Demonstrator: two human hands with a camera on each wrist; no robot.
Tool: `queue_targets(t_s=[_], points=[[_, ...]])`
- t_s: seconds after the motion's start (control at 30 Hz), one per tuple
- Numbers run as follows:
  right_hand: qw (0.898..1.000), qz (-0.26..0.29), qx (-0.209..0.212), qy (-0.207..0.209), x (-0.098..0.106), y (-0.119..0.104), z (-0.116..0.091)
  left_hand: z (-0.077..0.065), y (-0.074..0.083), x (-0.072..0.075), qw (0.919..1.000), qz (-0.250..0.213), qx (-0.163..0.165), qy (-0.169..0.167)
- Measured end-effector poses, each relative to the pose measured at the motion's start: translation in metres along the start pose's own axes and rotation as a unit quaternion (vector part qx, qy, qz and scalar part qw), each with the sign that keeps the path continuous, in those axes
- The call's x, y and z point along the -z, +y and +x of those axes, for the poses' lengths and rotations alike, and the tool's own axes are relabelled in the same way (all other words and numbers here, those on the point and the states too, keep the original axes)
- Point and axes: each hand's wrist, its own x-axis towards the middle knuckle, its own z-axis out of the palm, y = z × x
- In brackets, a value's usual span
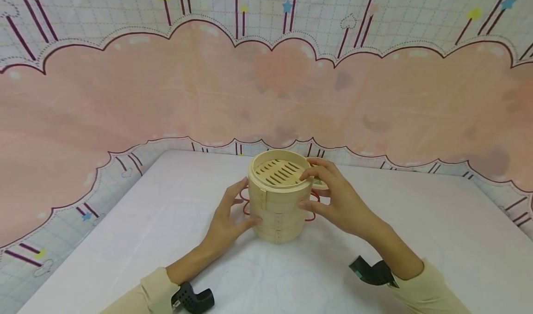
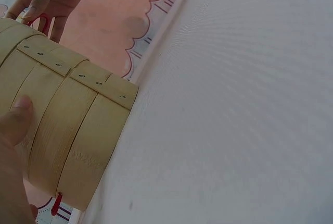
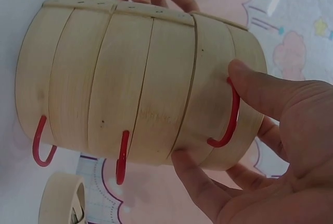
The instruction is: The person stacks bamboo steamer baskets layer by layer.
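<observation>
A stack of round bamboo steamer baskets (image 1: 280, 212) stands upright on the white table, its top tier uncovered so the slatted base (image 1: 276, 173) shows inside. Red loop handles (image 3: 122, 156) stick out at its sides. My left hand (image 1: 226, 219) holds the stack from the left, thumb on the front wall and fingers around the far side. On the right, my right hand (image 1: 339, 198) grips the top basket (image 3: 223, 41), with its thumb and fingers spread about that tier near a red handle. The far fingertips of the left hand are hidden behind the stack.
Behind the right hand lies another round bamboo piece (image 1: 319, 183), mostly covered; its pale wall (image 3: 54, 198) also shows in the right wrist view. The white tabletop (image 1: 166, 203) reaches back to a patterned cloth backdrop (image 1: 208, 101).
</observation>
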Motion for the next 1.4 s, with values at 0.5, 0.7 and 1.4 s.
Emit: queue_targets(t_s=[0.5,0.7,1.4], points=[[1.0,0.011,-0.002,-0.011,0.005,0.007,0.002,0.002,0.001,-0.001,0.9998,0.0,0.019,-0.004],[0.999,0.024,-0.015,-0.017,0.006,0.009,0.002,0.002,0.0,-0.002,0.9996,-0.007,0.027,-0.009],[0.997,0.049,-0.012,-0.061,0.006,0.018,0.003,0.003,-0.003,-0.005,0.9999,-0.003,0.011,-0.003]])
